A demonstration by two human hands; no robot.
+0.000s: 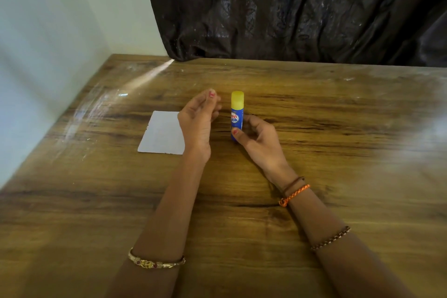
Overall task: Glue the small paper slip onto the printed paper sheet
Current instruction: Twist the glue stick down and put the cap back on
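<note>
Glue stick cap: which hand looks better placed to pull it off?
Left, probably. The left hand hangs open and empty beside the yellow cap, while the right hand grips the glue stick low on its blue body.

Right hand (256,138) grips the capped blue glue stick (236,116) upright; left hand (198,121) hovers loosely curled beside it, above the white paper sheet (162,133).

one glue stick (236,116), one paper sheet (162,133), two hands (197,120)
</note>
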